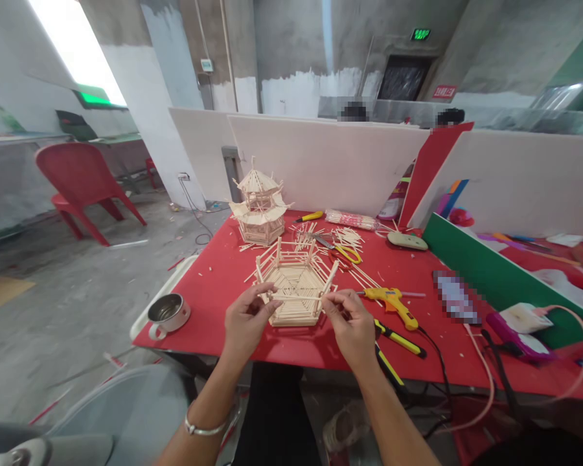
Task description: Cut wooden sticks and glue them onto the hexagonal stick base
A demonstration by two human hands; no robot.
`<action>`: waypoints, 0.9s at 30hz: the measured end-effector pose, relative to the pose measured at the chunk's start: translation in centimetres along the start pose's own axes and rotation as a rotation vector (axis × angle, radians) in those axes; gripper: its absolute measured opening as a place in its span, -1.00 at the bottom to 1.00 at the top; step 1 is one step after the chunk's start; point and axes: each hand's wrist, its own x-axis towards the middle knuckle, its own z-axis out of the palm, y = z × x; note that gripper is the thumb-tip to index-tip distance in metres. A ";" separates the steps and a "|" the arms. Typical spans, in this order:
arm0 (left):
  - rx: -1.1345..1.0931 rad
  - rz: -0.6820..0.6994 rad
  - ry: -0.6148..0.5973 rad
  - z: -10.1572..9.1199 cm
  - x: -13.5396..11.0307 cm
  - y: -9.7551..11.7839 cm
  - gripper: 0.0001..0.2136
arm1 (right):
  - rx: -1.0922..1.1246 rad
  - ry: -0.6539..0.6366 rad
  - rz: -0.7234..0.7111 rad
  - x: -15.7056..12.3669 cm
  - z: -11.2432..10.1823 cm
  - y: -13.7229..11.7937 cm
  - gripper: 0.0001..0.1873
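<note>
A hexagonal base built of thin wooden sticks (295, 316) lies on the red table in front of me, with short posts standing at its corners. A thin wooden stick (298, 298) runs level across its near side. My left hand (249, 318) pinches the stick's left end between thumb and fingers. At the other end, close to the right front post, my right hand (351, 325) has its fingertips closed on the same stick. Whether the stick touches the posts is hard to tell. Behind the base stands a tiered stick pavilion (258, 210).
Right of the base lie a yellow glue gun (392, 305), a yellow-black utility knife (402, 340) and yellow-handled scissors (348, 254). Loose sticks (347, 238) and a bagged bundle (352, 220) lie behind. A metal mug (169, 313) stands at the left edge; a green board (495, 272) borders the right.
</note>
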 end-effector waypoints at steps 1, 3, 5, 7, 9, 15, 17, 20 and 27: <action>0.004 0.001 0.000 0.0 0.0 0.1 -0.76 | -0.001 -0.003 0.001 0.0 0.0 0.0 -0.85; 0.016 0.007 0.003 -0.1 0.1 0.1 -0.78 | -0.003 -0.003 -0.001 0.0 0.1 0.0 -0.85; 0.029 0.018 0.010 -0.1 0.1 0.1 -0.79 | -0.003 0.001 -0.006 0.1 0.1 0.0 -0.85; 0.030 0.026 0.021 -0.1 0.1 0.0 -0.80 | -0.003 0.005 -0.010 0.2 0.2 0.0 -0.85; 0.026 0.027 0.027 0.0 0.1 -0.1 -0.79 | -0.003 0.015 -0.011 0.2 0.2 0.1 -0.85; 0.040 0.005 0.026 -0.1 0.2 -0.3 -0.80 | 0.022 0.070 -0.032 0.2 0.4 0.5 -0.86; 0.041 0.002 0.026 -0.1 0.3 -0.2 -0.80 | 0.032 0.079 -0.034 0.2 0.5 0.5 -0.86; 0.048 0.004 0.027 -0.1 0.3 0.0 -0.80 | 0.034 0.086 -0.029 0.3 0.5 0.6 -0.86; 0.063 0.004 0.024 -0.1 0.3 -0.3 -0.80 | 0.021 0.073 -0.015 0.5 0.6 1.1 -0.85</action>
